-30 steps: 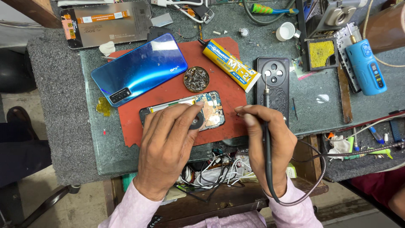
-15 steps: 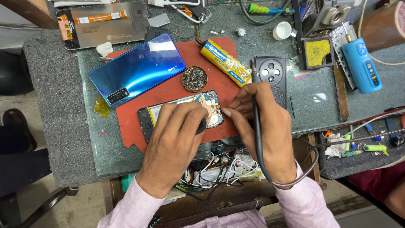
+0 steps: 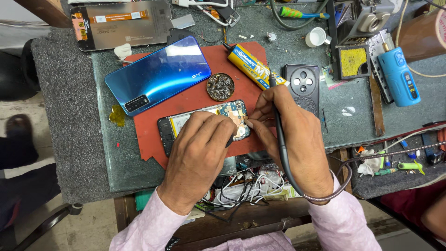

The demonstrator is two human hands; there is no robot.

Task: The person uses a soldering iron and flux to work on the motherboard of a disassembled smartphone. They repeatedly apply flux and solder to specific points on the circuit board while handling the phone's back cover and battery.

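Observation:
An opened phone (image 3: 227,111) with its circuit board bare lies on a red mat (image 3: 195,100). My left hand (image 3: 197,153) presses down on the phone's lower half and covers most of it. My right hand (image 3: 292,135) grips a thin black corded tool (image 3: 278,125) like a pen. Its fingertips touch the phone's right edge near the board. The tool's cord loops down past my wrist. A blue phone back cover (image 3: 158,74) rests on the mat above the phone.
A round tin of small parts (image 3: 220,87) and a yellow glue tube (image 3: 251,65) lie above the phone. A black phone case (image 3: 303,86), a yellow sponge tray (image 3: 353,61), a blue device (image 3: 398,76) and a screen panel (image 3: 121,23) sit farther out. Tangled wires (image 3: 246,186) hang below the table's edge.
My right hand has shifted left and up onto the phone's right edge. The tool now stands more upright. My left hand stays pressed on the phone.

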